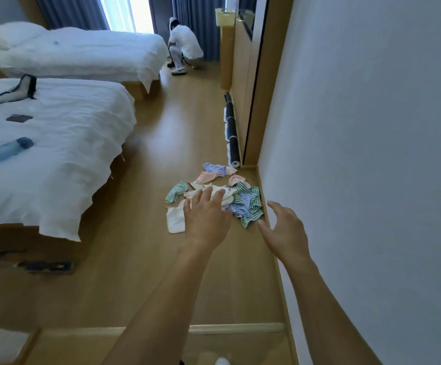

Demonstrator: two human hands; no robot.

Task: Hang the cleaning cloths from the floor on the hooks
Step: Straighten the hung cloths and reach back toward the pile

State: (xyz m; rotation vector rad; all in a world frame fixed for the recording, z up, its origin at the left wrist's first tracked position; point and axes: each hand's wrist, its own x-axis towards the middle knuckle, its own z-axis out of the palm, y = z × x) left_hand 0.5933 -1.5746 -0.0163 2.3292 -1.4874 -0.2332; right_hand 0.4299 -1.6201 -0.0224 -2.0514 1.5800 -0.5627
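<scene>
Head view: judging this as the pick-up step, first cloth not yet lifted. Both hands are reaching toward the pile of cloths [214, 196] lying on the floor [140, 259], heaped against the base of the wall [372, 154].

Left hand [206, 222] is hovering with fingers spread and straight, gripping nothing; its fingertips are overlapping the near edge of the pile in frame, but I cannot tell whether they are touching cloth.

Right hand [285, 230] is sitting just beside the wall, fingers loosely spread, holding nothing, near the striped green cloth [251, 209] at the wall-side edge of the pile.

A white cloth [175, 219] is lying flat at the pile's edge farthest from the wall, partly hidden by the left hand.

Next move, my read: lowering onto one cloth, pinching a single layer, separating it from the heap. Hooks are not showing in frame, so the hanging spot needs finding.
</scene>
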